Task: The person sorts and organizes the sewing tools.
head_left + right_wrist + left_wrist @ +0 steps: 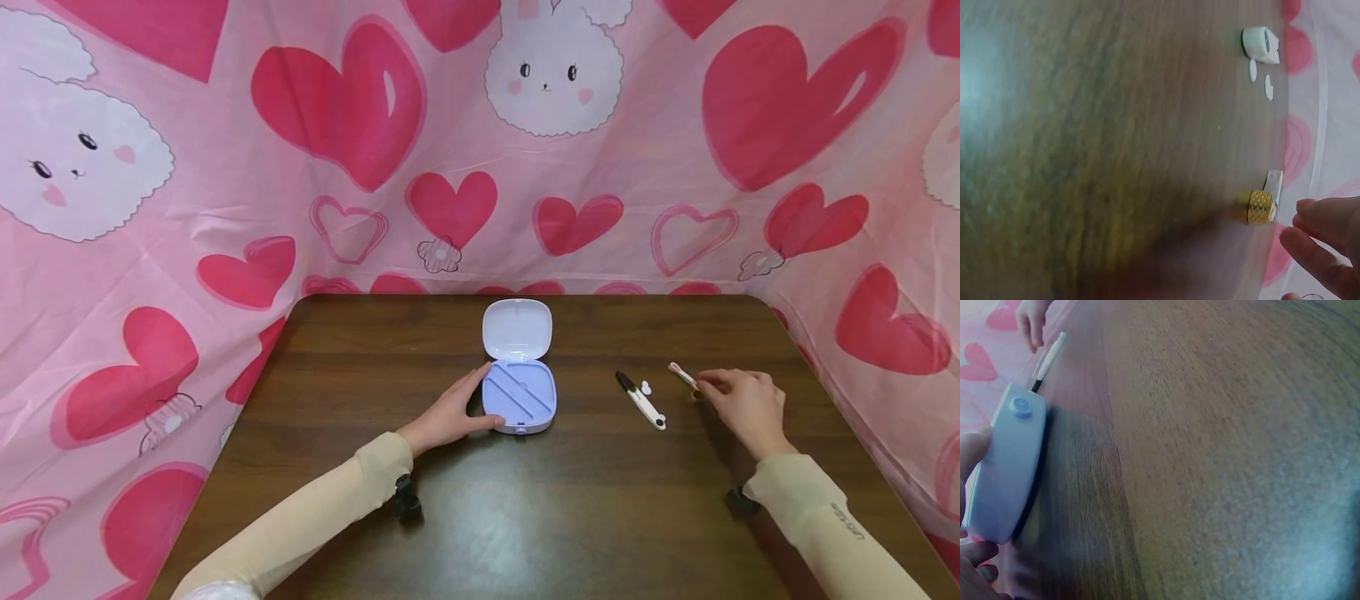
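Note:
A small lilac case (519, 396) stands with its white lid (517, 330) raised, and a diagonal ridge crosses its inner tray. My left hand (448, 414) holds the case by its left side, thumb at the front corner and fingers toward the back. In the left wrist view the case's front wall (1010, 462) shows a round button (1020, 407). Over to the right, my right hand (744, 408) hovers with loosely bent fingers beside a pinkish-white stick (681, 373) with a gold textured end (1260, 207). The fingertips (1305, 205) are just apart from that end.
Between case and right hand lies a slim white tool (647, 410) with a black end (625, 382). Small white pieces (646, 387) are beside it. The brown wooden table (420, 333) meets a pink heart-patterned cloth (450, 158) at the back and sides.

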`<state>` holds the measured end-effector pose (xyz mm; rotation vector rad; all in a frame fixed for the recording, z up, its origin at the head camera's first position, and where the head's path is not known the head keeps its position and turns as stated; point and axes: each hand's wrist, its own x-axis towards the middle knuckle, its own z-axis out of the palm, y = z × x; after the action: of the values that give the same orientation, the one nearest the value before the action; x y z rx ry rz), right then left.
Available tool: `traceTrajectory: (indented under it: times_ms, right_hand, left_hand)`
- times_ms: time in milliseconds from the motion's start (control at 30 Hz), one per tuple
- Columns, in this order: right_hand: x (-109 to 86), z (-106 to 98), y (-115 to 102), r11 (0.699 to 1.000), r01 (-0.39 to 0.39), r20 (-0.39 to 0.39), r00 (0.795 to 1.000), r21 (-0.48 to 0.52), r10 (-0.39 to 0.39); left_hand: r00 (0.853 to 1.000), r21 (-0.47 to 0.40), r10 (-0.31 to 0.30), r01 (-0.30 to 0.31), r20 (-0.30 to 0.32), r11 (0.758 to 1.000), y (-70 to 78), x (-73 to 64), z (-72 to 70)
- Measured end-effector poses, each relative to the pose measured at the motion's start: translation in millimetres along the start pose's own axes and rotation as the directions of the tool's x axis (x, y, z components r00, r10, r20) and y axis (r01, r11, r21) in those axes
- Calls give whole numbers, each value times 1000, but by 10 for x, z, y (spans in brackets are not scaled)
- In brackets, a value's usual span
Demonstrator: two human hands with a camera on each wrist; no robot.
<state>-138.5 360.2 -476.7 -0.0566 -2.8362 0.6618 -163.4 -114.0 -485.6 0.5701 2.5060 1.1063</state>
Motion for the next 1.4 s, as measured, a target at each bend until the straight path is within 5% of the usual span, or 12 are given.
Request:
traceTrajectory:
  times_ms: [433,1067,1400]
  right_hand:
    - [56,26,85,999,-32,93,995,-31,35]
    - [153,63,122,999,-17,94,995,-34,20]
    - [195,24,135,997,-63,163,984,-37,69]
  left_hand:
    - [1000,6,16,-16,-4,1000,-24,20,13]
    - [1000,4,15,-15,-3,1000,-65,31,10]
    - [1000,6,15,-15,1,1000,-39,22,5]
